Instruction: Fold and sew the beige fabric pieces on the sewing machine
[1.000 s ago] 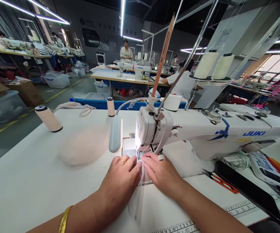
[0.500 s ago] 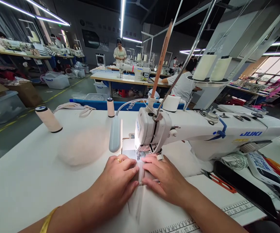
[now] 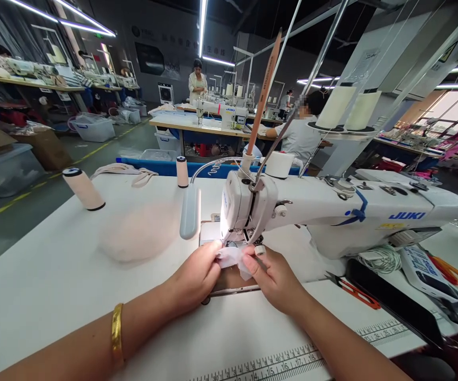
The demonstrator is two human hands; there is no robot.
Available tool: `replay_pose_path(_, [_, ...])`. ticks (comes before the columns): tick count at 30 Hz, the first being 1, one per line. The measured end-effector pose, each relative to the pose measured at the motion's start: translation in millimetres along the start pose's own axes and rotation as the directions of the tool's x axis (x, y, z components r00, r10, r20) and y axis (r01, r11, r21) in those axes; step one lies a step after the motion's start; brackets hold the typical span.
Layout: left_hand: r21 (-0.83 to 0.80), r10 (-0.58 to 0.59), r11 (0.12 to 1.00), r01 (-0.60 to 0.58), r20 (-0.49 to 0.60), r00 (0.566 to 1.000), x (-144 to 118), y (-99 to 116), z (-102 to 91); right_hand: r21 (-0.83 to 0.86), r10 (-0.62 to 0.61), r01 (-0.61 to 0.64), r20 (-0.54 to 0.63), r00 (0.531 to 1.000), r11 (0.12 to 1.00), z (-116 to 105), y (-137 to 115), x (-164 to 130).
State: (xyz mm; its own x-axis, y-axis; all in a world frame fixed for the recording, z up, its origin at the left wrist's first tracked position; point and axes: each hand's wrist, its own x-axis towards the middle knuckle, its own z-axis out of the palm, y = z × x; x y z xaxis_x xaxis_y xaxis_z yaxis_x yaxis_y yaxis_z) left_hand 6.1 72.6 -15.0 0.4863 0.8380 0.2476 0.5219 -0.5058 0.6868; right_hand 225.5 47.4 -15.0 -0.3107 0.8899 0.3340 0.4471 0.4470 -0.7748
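A small piece of sheer white fabric (image 3: 231, 257) is stretched between my two hands, just in front of the needle area of a white sewing machine (image 3: 248, 206). My left hand (image 3: 199, 272) pinches its left end, thumb against curled fingers. The right end is gripped between the thumb and fingers of my right hand (image 3: 274, 278). Under the fabric shows the brownish front of the machine bed (image 3: 232, 279). A lit grey lamp (image 3: 190, 214) stands left of the machine head. On the table to the left lies a pale, sheer round fabric piece (image 3: 137, 233).
Two peach thread cones (image 3: 84, 189) stand at the table's back left. To the right lie orange-handled snips (image 3: 358, 293), a black phone-like slab (image 3: 391, 301) and a coiled cable (image 3: 383, 260). A ruler strip (image 3: 284, 365) runs along the front. Other people work at machines behind.
The fabric, which lay flat in a strip toward me under both hands, is now lifted and bunched between my fingers at the needle area. Both hands have gone from flat to pinching.
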Motion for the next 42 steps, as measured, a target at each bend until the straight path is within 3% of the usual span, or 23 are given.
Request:
replay_pose_path(3, [0.049,-0.001,0.999,0.001,-0.010,1.000,3.2,2.7,0.3,0.098,0.061,-0.059,-0.020,0.998,0.993,2.1,-2.6,2.5])
replay_pose_path(8, [0.072,0.080,0.994,-0.081,0.010,0.997,6.3,-1.1,3.8,0.123,0.048,-0.042,-0.040,0.998,0.992,4.9,-2.9,3.7])
replay_pose_path(21, [0.060,0.082,0.995,-0.081,-0.009,0.997,6.1,-8.9,4.8,-0.030,0.040,-0.039,0.036,0.999,0.999,5.7,-5.1,3.2])
replay_pose_path(23, [0.118,0.155,0.981,-0.152,-0.012,0.988,3.1,-10.4,5.0,-0.103,0.014,-0.006,0.077,0.997,0.995,3.9,-4.8,0.4])
replay_pose_path(25, [0.219,0.268,0.941,-0.257,-0.017,0.963,-3.1,-11.0,4.6,-0.201,-0.066,0.103,0.182,0.981,0.974,0.4,-6.3,-3.9])
replay_pose_path(28, [0.286,0.396,0.881,-0.377,-0.012,0.918,-16.3,-8.8,3.0,-0.274,-0.168,0.275,0.358,0.919,0.921,-7.1,-12.1,-11.2])
replay_pose_path(30, [0.268,0.422,0.872,-0.411,0.015,0.906,-24.1,-5.7,1.6,-0.293,-0.177,0.313,0.410,0.895,0.904,-11.6,-16.3,-14.6])
replay_pose_path(36, [0.268,0.432,0.863,-0.428,0.047,0.901,-28.9,0.0,-0.7,-0.346,-0.146,0.316,0.437,0.887,0.884,-15.8,-18.9,-14.5])
replay_pose_path(42, [0.274,0.432,0.866,-0.418,0.010,0.902,-23.4,-9.7,3.6,-0.367,-0.128,0.283,0.393,0.910,0.886,-13.6,-13.8,-13.4])
